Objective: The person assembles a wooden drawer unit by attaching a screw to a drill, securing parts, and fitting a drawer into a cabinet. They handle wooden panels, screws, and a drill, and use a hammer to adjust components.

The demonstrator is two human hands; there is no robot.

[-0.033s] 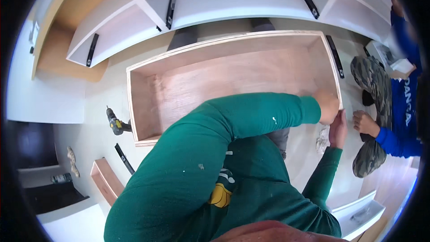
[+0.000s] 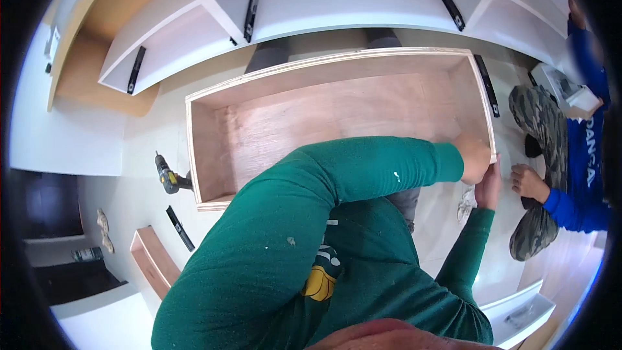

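A long, open wooden drawer box [image 2: 324, 110] with pale plywood edges lies in front of me. My left arm, in a green sleeve, reaches across it to the right. At the near right corner, my left hand [image 2: 475, 160] is closed, and its fingers are mostly hidden. Just below and outside that corner, my right hand [image 2: 487, 189] presses its fingers up against the box's edge. What lies between the two hands cannot be seen. A black drawer slide [image 2: 487, 85] lies along the outside of the box's right end.
A cordless drill [image 2: 170, 178] stands left of the box, near another slide [image 2: 179, 227] and a small wooden drawer [image 2: 152, 260]. A white cabinet [image 2: 350, 0] with mounted slides spans the far side. A co-worker in camouflage trousers [image 2: 543, 120] sits close on the right, one hand [image 2: 530, 183] near mine.
The scene sits slightly lower in view. Both hands stay at the same corner of the drawer box, with my right hand a little closer under my left.
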